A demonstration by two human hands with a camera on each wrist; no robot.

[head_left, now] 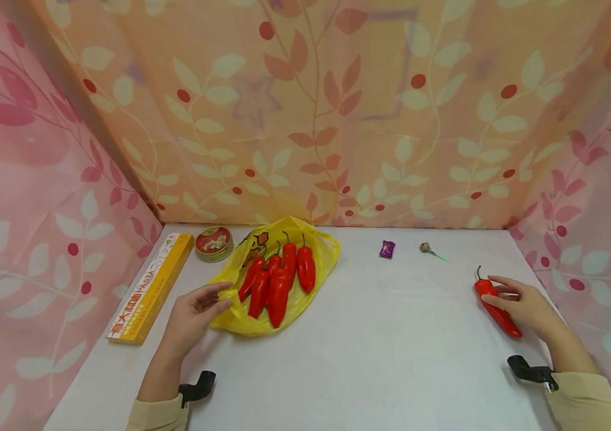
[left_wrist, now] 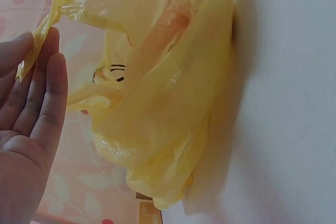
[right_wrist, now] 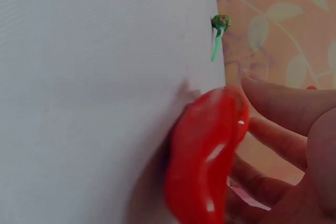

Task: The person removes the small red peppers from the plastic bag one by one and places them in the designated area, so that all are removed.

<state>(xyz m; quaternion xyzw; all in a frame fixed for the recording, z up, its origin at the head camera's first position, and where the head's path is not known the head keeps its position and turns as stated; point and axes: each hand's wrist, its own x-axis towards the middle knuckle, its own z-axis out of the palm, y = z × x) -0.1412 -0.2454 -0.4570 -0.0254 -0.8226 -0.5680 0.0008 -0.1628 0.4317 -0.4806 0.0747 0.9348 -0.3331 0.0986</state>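
Right hand (head_left: 520, 305) lies near the right edge of the table (head_left: 391, 347), its fingers curled over a single red pepper (head_left: 495, 309) that rests on the table surface; in the right wrist view the fingers (right_wrist: 283, 103) wrap the pepper's far side while its glossy body presses against the white top. Left hand (head_left: 194, 311) sits toward the left side of the table with fingers straight and relaxed, their tips touching the near left rim of a yellow plastic bag (head_left: 316, 263). In the left wrist view the bag's crumpled edge rests against the fingertips (left_wrist: 50, 45). Five more red peppers (head_left: 278, 278) lie side by side on the spread bag, stems pointing to the far edge. Along the left edge lies a long yellow box (head_left: 151, 287), with a round tin (head_left: 213, 242) just beyond it near the far left corner. Toward the far edge, right of the bag, sit a purple wrapped sweet (head_left: 386, 249) and a lollipop (head_left: 426, 248) with a green stick
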